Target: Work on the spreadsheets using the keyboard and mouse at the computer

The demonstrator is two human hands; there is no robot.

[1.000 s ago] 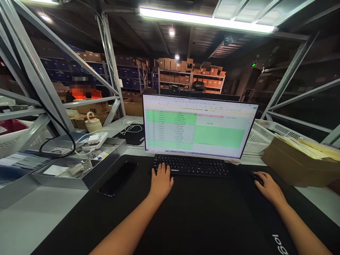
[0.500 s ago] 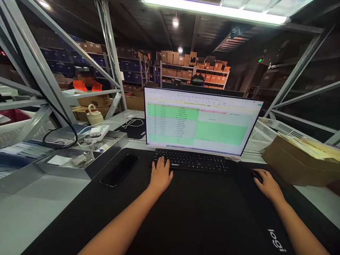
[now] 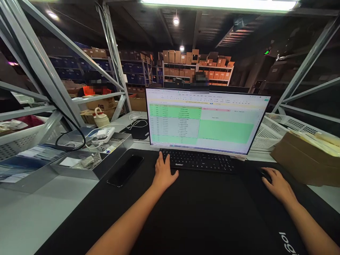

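Note:
My left hand (image 3: pixel 164 171) rests on the left end of a black keyboard (image 3: pixel 202 161), its fingers stretched out over the keys and the thumb spread to the side. On the right, my right hand (image 3: pixel 278 184) is curved over a black computer mouse (image 3: pixel 265 174), which is mostly covered by the fingers. Behind the keyboard stands a monitor (image 3: pixel 225 132) showing a spreadsheet with green and white blocks; its text is too small to read. A large black desk mat (image 3: pixel 202 212) lies under keyboard, mouse and both forearms.
Left of the keyboard lies a dark phone (image 3: pixel 125 170), beside a grey tray (image 3: pixel 102 166) with small packets. A cream bottle (image 3: pixel 101 118) stands behind. At right are a cardboard box (image 3: pixel 305 159) of papers and white baskets (image 3: pixel 292 122). Another person in an orange vest (image 3: pixel 97 90) is beyond the frame.
The view has shifted slightly. My left hand's fingers have spread, with the thumb farther out and fingertips farther up the keyboard. My right hand stays on the mouse; the spreadsheet looks the same.

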